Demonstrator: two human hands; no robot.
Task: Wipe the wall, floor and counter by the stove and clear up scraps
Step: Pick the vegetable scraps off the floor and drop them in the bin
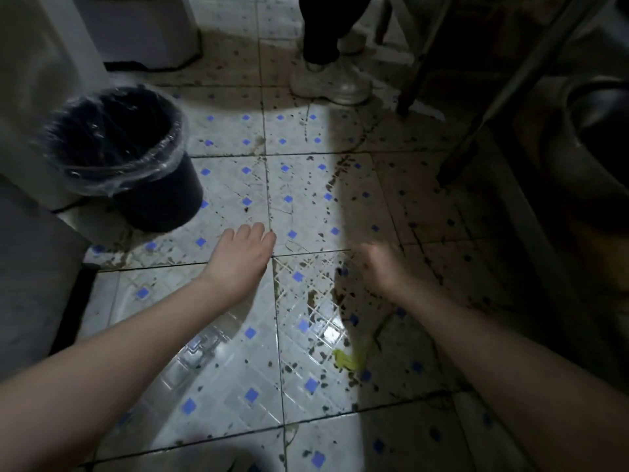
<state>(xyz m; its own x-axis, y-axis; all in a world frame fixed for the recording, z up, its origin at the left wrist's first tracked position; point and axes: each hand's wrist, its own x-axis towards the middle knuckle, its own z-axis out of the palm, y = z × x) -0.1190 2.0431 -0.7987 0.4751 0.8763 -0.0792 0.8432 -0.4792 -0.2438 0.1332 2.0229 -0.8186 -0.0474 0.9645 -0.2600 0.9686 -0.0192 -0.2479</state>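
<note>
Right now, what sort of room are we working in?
Likely a kitchen, and a dirty one: a tiled floor spattered with dark grime, a plastic-lined bin, and a green scrap on the tiles.

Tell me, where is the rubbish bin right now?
In the head view the black bin, lined with a clear bag, stands on the tiled floor at the left, just beyond the left hand.
</note>
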